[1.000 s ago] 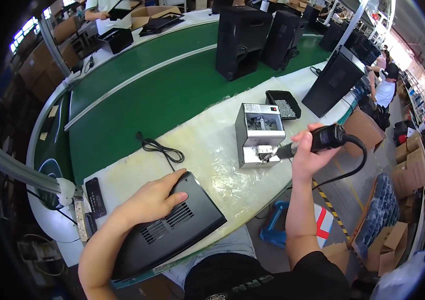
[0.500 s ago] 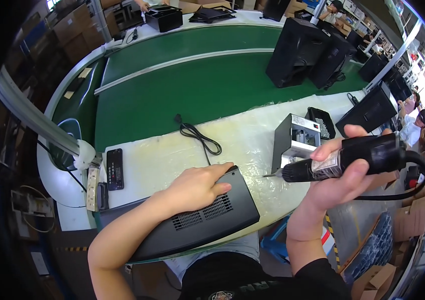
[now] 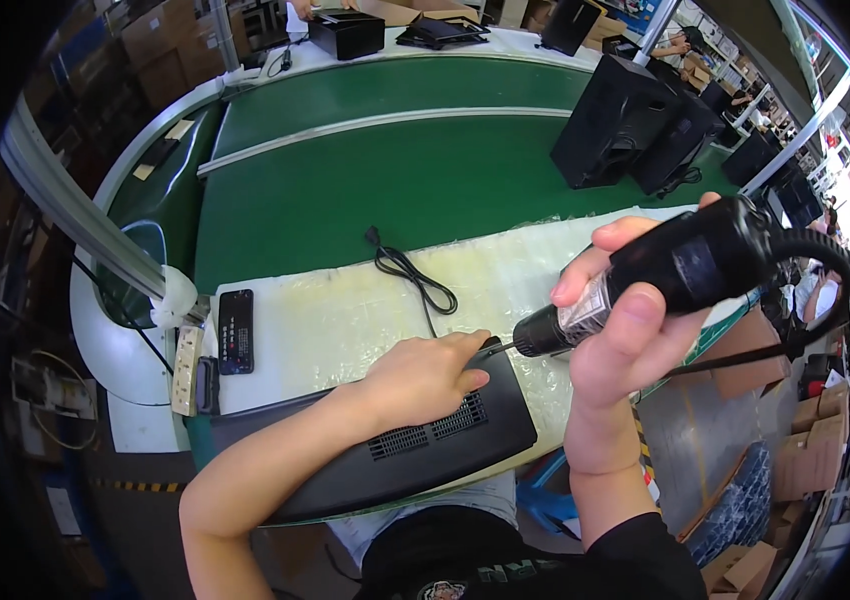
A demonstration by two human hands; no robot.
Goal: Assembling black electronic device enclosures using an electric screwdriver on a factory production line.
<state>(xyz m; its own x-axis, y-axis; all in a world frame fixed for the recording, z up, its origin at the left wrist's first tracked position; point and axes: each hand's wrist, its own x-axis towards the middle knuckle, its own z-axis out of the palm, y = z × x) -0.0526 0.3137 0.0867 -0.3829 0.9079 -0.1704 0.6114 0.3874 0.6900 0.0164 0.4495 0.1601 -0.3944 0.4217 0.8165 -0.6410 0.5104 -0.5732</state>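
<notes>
A long black casing with slotted vents (image 3: 505, 425) lies along the near edge of the table. My left hand (image 3: 423, 380) rests flat on it, index finger stretched to the far right corner and thumb apart. In my right hand (image 3: 625, 340) is a black corded electric screwdriver (image 3: 680, 262), tilted, with its thick cable looping off to the right. The screwdriver's thin bit reaches the casing's far right corner, close beside my left fingertips. Whether a screw sits under the bit is too small to tell.
Beyond the casing lies a coiled black power cord (image 3: 415, 275). On the left are a black remote control (image 3: 236, 330) and a power strip (image 3: 185, 372). Tall black speaker cabinets (image 3: 613, 120) stand on the green conveyor (image 3: 375, 175). Another person's hands show at the far edge.
My right hand has brought the screwdriver left, its bit going from the table area beside the casing to the casing's corner. The left hand keeps its place there. The whole view has shifted slightly.
</notes>
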